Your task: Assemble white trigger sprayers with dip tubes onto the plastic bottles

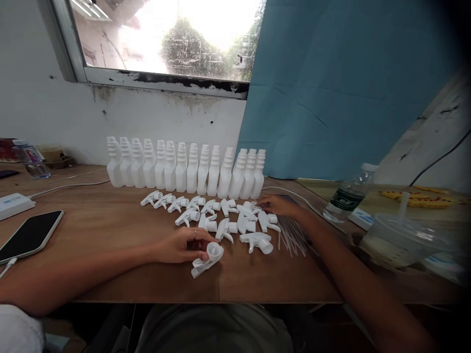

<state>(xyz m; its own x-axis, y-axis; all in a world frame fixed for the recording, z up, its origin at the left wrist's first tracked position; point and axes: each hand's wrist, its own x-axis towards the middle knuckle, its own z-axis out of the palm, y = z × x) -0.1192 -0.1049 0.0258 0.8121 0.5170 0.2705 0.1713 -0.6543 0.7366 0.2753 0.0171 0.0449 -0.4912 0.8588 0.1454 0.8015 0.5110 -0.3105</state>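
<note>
My left hand point(187, 244) is closed on a white trigger sprayer head point(213, 251), thumb and fingers around its collar. The head is tilted, with its round cap opening facing up. A ring is on one finger. My right hand point(277, 203) reaches over the far right of the loose sprayer heads, its fingers bent and a little apart. Its fingertips are beside a sprayer head point(247, 211); whether they touch it is unclear. Thin clear dip tubes point(292, 236) lie in a loose bundle just below that hand. Several more sprayer heads point(226, 229) are spread across the table's middle.
Behind the heads stands a row of white bottles point(193, 171) without caps. At left are a phone point(31, 235) and a white power strip point(14, 205). A water bottle point(348, 196) and a plastic cup with a straw point(401, 235) are at right. The table point(147, 287) ends near my lap.
</note>
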